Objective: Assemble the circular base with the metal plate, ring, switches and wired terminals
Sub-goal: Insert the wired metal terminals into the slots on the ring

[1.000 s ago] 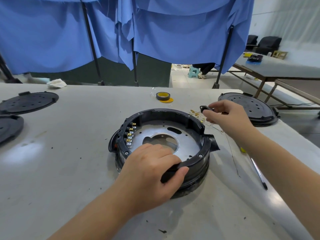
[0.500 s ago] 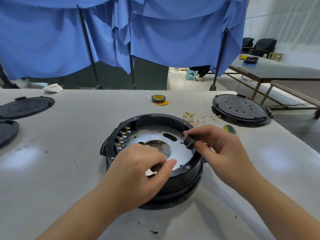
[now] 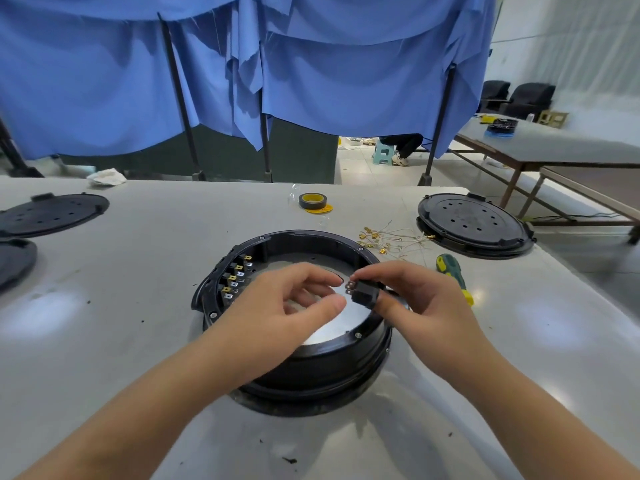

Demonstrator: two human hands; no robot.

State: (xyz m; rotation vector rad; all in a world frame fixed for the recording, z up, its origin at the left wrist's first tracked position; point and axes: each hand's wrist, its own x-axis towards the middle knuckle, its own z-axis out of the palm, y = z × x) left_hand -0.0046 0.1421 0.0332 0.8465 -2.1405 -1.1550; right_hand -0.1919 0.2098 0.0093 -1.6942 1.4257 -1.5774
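left hand (image 3: 277, 306): fingers loosely curled, nothing held | right hand (image 3: 412, 303): switch (image 3: 363, 292) pinched by its body above base (image 3: 298, 341) | judged light, rigid; metal prongs best avoided | wired terminals (image 3: 388, 239) lying beyond on worktop (image 3: 121, 341)

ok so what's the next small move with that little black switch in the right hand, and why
Probably pass or turn the small black switch with metal prongs towards an empty slot in the black circular base. The right hand pinches it above the silver metal plate, prongs facing the open left hand, and other switches already line the left wall.
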